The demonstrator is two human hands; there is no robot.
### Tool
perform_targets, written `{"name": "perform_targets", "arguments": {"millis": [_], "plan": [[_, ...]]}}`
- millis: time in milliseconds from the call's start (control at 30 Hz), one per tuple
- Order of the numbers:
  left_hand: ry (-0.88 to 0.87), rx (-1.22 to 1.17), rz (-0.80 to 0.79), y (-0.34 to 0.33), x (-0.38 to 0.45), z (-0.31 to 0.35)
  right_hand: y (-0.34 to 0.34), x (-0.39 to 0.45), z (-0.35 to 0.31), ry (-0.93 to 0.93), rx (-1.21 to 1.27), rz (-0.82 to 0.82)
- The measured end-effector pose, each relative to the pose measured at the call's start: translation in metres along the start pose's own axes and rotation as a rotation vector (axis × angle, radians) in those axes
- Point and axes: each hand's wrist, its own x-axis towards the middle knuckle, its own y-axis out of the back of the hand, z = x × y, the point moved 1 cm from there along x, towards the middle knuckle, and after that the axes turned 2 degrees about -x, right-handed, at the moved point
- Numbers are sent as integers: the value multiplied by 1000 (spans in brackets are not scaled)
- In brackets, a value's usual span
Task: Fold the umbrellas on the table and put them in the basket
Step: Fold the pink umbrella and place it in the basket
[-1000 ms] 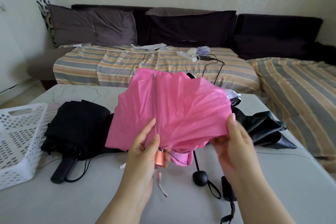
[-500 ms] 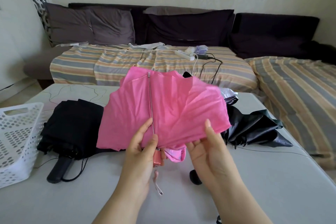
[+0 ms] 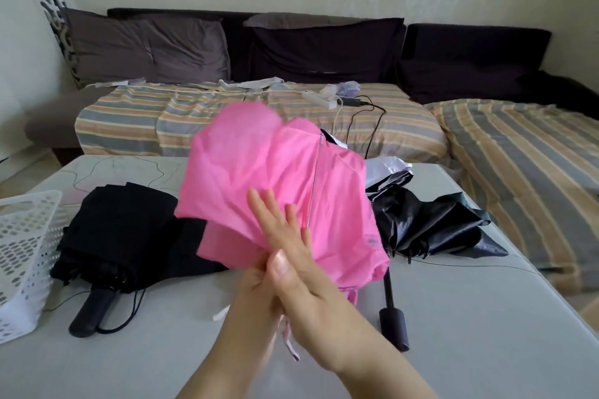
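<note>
— Where was the pink umbrella [image 3: 275,191] at that moment?

— It was held up above the middle of the table [image 3: 453,317], near the front edge. Its canopy was loose and spread like a fan, and one thin metal rib showed on the right part of it.

— And the hands?

— The right hand [image 3: 301,272] lay across the lower part of the pink cloth, with the fingers straight and a little spread, pressing on it. The left hand [image 3: 256,282] was under the right one and mostly hidden. I could not tell if it was gripping the umbrella or only supporting it.

— Were the other umbrellas on the table?

— Yes. A black umbrella [image 3: 129,230] lay toward the left edge, its handle pointing to the front edge. A second black umbrella [image 3: 431,223], with a silver inner side, lay crumpled toward the right edge, and its handle also pointed to the front.

— And the basket?

— The white basket [image 3: 26,253] stood at the left edge, just beside the first black umbrella. I could read no writing or brand on anything; one small mark on the pink cloth was too blurred.
</note>
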Motion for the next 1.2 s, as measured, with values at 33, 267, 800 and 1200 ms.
{"name": "perform_targets", "arguments": {"millis": [33, 267, 800, 1200], "plan": [[17, -2, 8, 0, 0, 1, 2, 1, 2, -15, -41, -42], [5, -81, 53, -3, -4, 17, 25, -7, 14, -91, 39, 75], [-136, 200, -129, -4, -15, 26, 28, -3, 34, -182, -621, 63], [-117, -30, -14, -1, -5, 21, 33, 2, 30, 9, -318, 434]]}}
